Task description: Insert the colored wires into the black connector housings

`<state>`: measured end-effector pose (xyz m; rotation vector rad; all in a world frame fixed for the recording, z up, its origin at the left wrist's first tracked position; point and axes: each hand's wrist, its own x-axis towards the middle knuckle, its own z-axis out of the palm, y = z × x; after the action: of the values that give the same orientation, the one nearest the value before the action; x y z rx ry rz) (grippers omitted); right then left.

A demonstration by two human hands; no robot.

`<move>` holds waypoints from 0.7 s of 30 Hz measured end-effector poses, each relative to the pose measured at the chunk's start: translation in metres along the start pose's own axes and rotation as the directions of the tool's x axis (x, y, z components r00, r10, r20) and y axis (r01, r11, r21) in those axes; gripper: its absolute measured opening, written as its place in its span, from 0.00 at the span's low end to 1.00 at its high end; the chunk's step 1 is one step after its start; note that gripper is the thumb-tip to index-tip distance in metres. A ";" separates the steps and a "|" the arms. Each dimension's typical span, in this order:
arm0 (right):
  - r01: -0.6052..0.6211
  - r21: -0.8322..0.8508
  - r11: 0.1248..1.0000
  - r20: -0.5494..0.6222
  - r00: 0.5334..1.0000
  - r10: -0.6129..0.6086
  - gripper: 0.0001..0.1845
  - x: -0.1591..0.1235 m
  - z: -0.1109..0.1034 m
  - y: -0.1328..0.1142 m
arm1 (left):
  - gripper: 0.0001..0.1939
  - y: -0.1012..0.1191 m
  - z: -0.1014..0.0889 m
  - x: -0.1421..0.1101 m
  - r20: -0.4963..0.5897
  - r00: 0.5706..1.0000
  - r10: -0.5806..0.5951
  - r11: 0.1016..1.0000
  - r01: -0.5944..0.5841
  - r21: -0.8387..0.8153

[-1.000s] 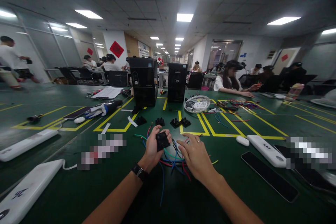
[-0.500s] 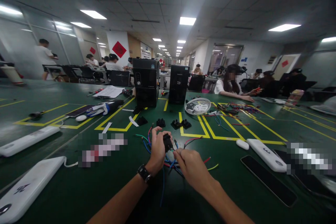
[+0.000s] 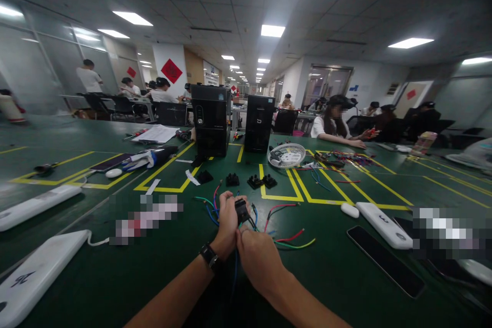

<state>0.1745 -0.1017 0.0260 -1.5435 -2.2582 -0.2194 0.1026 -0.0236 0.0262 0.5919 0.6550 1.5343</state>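
My left hand (image 3: 228, 215) is wrapped round a small black plastic block (image 3: 242, 210), possibly a connector housing, and holds it upright over the table. Close against it, just below the block, my right hand (image 3: 258, 253) is closed in a pinch. What lies between its fingertips is hidden, though wires run into that spot. Red, blue, green and yellow-green wires (image 3: 295, 247) fan out on the table around both hands. Beyond them lie several similar black plastic pieces (image 3: 232, 180).
Two black computer cases (image 3: 210, 122) stand at the back, with a white basket (image 3: 287, 164) and a wire pile (image 3: 346, 160) to their right. A phone (image 3: 385, 261) and white power bank (image 3: 384, 224) lie right; other white devices (image 3: 42, 271) lie left. Across the table sits a person (image 3: 334, 125).
My right hand has moved left and down, closer to my left hand. The black block has tilted somewhat. The whole view has shifted slightly.
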 end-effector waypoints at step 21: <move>0.045 0.100 0.994 -0.110 0.993 -0.034 0.17 -0.004 -0.023 0.026 | 0.16 0.006 0.007 -0.007 0.046 0.996 -0.078 0.994 0.082 -0.076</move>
<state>0.2056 -0.1034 0.0428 -1.4015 -2.1828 -0.1906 0.1036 -0.0299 0.0350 0.5319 0.5774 1.4618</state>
